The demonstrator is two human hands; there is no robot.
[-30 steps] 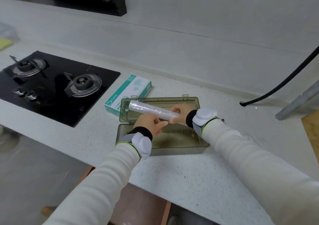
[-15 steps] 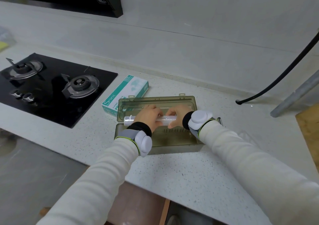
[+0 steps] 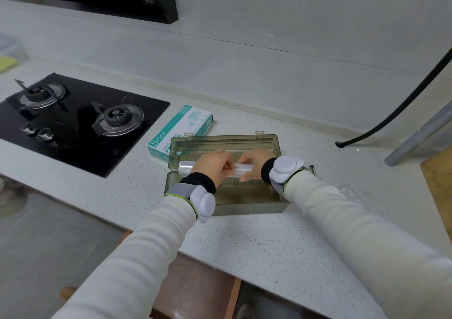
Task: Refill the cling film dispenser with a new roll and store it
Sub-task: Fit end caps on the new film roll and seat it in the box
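- Left hand [image 3: 212, 166]: fingers curled over the top of the roll [image 3: 186, 167], gripping it left of its middle; back of the hand faces the camera.
- Right hand [image 3: 252, 161]: curled round the roll's right part, thumb underneath. That end of the roll is hidden behind the hand and wrist.
- Roll: centre of the frame, held level and lengthwise over the open dispenser [image 3: 247, 197], about above the seam between tray and lid. Cannot tell whether it touches the tray yet.
- Handling (judgement): light, with a stiff core, so two hands carry it without sag. The film surface looks glossy and is probably slick and clingy. Hard squeezing at mid-length could dent or wrinkle the outer wraps, so hold out toward the ends and keep the pressure moderate.
- Next (judgement): lower it evenly into the tray and keep it parallel to the long walls. The loose film edge is not visible.
- Dispenser: smoky translucent box on the speckled table [image 3: 256, 250], tray nearer the camera, lid [image 3: 220, 142] hinged back flat beyond it.
- Carton [image 3: 182, 127]: green and white, just beyond the lid's left corner and apparently touching it.
- Hob [image 3: 73, 122]: black, two burners, left of the frame and well apart from the work.
- Cable [image 3: 391, 113]: black, upper right, its end resting on the table.
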